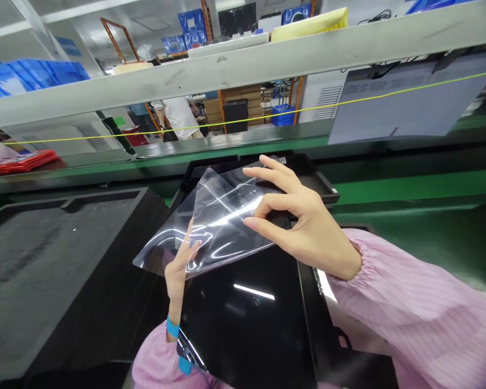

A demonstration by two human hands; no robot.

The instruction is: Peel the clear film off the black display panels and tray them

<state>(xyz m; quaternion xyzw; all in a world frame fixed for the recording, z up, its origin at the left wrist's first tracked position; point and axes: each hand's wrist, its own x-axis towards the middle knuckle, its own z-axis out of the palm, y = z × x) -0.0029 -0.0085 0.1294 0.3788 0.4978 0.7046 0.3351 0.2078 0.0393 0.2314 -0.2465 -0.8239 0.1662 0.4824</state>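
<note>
One clear film (pixel 227 221) pinched thumb-to-finger in the right hand (pixel 308 224), with the left hand (pixel 175 278) behind it (can't tell if gripping), held above a glossy black panel (pixel 247 321), probably to limit sagging.

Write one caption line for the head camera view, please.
Right hand pinching a transparent film, left hand at its near edge, above a glossy black panel.

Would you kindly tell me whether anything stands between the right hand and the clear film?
Nothing visible does: the right hand is at the clear film, thumb and index finger pinched together there. The left hand shows partly through the film.
</note>
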